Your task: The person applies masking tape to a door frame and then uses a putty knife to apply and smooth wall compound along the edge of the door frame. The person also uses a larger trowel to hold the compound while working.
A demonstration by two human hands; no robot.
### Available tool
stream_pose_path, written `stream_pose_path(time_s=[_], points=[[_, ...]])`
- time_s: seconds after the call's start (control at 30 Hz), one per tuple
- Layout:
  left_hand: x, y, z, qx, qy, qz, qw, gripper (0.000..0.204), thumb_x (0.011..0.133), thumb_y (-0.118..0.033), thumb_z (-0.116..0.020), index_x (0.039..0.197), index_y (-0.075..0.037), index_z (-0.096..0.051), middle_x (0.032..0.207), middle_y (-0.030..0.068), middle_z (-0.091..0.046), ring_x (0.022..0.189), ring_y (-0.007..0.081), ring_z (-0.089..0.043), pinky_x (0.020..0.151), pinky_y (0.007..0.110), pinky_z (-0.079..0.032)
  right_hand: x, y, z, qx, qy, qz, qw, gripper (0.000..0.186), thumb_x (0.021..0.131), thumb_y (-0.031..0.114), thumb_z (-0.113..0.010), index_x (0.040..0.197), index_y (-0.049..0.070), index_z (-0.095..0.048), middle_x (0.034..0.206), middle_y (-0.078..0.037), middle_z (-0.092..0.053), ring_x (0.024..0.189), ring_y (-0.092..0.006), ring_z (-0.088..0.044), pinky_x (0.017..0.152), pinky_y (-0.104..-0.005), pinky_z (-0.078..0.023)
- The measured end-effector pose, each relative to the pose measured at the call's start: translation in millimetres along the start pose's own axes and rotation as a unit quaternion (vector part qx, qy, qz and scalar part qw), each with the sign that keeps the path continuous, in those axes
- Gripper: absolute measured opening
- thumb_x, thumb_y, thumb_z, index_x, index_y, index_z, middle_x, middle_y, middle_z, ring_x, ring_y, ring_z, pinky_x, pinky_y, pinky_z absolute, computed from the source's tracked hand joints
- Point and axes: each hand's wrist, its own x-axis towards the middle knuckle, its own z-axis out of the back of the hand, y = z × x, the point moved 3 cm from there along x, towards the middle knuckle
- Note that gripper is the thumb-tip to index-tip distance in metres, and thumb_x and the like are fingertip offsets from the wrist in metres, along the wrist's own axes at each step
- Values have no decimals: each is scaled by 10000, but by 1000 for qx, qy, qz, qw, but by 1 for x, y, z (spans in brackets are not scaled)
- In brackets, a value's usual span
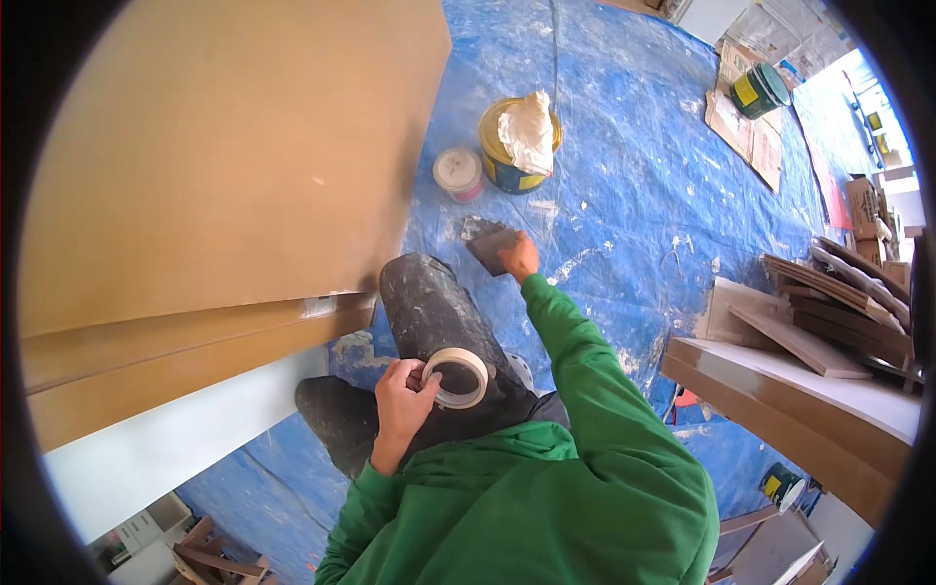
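My left hand [402, 402] grips a roll of pale masking tape [456, 377] over my dark, paint-flecked knee. My right hand [520, 258] reaches forward onto the blue tarp [634, 195] and holds a flat putty knife [489, 246] against it. Both arms wear green sleeves. Just past the knife stand a yellow can [512, 156] with a white rag [527, 129] lying in it and a small round white lid [457, 170].
A large brown board [214, 156] leans at my left, with a white panel [175, 439] below it. Stacked boards [829, 312] and a brown-edged slab [790, 400] lie at right. A green can [759, 90] sits on paper sheets far right.
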Motion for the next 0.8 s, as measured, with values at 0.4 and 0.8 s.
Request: stream_pose_path(time_s=[0.4,0.8], points=[[47,-15,28,-168,-37,63,983,351,879,-244,-768,1063,32,-650,1036,140,-698,852,186,-690,699,349,-541,-86,68,133,395,237,-45,886,316,872,122,-753,1155,2,-680,1022,-66,-725,867,-168,-688,783,-334,-552],[122,-4,17,-465,-64,99,877,177,977,-135,-623,820,-54,-625,776,-14,-608,682,45,-572,597,225,-459,-159,153,165,506,207,20,837,245,871,45,-708,1107,-8,-664,1007,-74,-710,889,-169,-675,843,-323,-537]])
